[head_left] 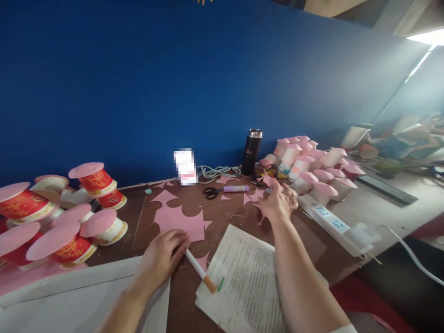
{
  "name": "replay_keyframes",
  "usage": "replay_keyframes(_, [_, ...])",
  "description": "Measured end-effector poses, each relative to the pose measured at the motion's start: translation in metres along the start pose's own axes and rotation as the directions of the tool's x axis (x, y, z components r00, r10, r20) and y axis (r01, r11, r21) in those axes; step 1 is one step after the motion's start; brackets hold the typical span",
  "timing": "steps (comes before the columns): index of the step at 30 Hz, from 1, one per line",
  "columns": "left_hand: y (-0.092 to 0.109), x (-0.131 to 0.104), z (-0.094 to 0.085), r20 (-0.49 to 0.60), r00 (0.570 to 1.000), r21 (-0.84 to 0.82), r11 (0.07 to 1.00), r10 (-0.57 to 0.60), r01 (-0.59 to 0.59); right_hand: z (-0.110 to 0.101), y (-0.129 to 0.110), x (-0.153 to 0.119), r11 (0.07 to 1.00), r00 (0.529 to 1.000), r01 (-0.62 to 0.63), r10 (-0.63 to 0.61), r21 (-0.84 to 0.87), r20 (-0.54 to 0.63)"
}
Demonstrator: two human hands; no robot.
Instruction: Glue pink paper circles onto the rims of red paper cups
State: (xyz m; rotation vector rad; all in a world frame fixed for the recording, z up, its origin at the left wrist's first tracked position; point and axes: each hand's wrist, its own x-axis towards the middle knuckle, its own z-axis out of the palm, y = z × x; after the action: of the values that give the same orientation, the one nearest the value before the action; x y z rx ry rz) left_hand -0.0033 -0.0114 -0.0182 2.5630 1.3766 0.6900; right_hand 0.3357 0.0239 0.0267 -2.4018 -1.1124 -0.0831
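Observation:
My left hand (168, 253) rests with curled fingers around the upper end of a white stick with an orange-brown end (201, 272), beside a cut pink paper sheet (183, 223). The stick's lower end lies over printed papers (244, 282). Farther right, my right hand (278, 201) reaches over pink scraps (257, 196), its fingers apart; a small light object is near the fingertips, and whether they touch it is unclear. Black-handled scissors (211, 193) and a purple tube (236, 188) lie between the hands, farther back.
Paper cups with pink discs (93, 180) crowd the left. Cups with pink cone tops (301, 162) stand at the right, near a power strip (333, 225). A black bottle (251, 152), coiled cable (219, 172) and blurred-out phone-like object (186, 166) line the blue wall (156, 83).

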Motion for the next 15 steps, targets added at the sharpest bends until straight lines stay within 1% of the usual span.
replay_keyframes(2, [0.001, 0.001, -0.001, 0.001, 1.000, -0.002, 1.000, 0.005, -0.005, 0.000, 0.005, 0.003, 0.998, 0.998, -0.062, 0.061, 0.023, 0.017])
replay_keyframes(3, [0.002, 0.001, -0.002, -0.003, 1.000, -0.001, 1.000, 0.008, -0.008, 0.001, 0.006, 0.004, 0.997, 0.997, -0.071, 0.070, 0.037, 0.028])
replay_keyframes(5, [0.003, 0.002, -0.002, -0.011, 1.000, 0.006, 1.000, 0.017, -0.017, 0.002, 0.008, 0.005, 0.997, 0.998, -0.055, 0.053, 0.055, 0.033])
replay_keyframes(7, [0.002, 0.002, -0.002, -0.012, 1.000, 0.014, 1.000, 0.028, -0.028, 0.005, 0.009, 0.005, 0.998, 0.999, -0.038, 0.038, 0.055, 0.011])
replay_keyframes(11, [-0.002, 0.001, 0.001, 0.000, 0.999, 0.029, 0.999, 0.044, -0.044, 0.010, 0.008, 0.005, 0.997, 0.997, -0.071, 0.071, 0.031, -0.013])
replay_keyframes(14, [-0.003, 0.000, 0.002, 0.003, 0.999, 0.037, 0.998, 0.044, -0.044, 0.013, 0.009, 0.006, 0.997, 0.996, -0.081, 0.081, 0.002, -0.028])
replay_keyframes(15, [-0.003, 0.000, 0.002, 0.004, 0.999, 0.039, 0.998, 0.043, -0.043, 0.014, 0.010, 0.007, 0.998, 0.998, -0.066, 0.066, -0.017, -0.023])
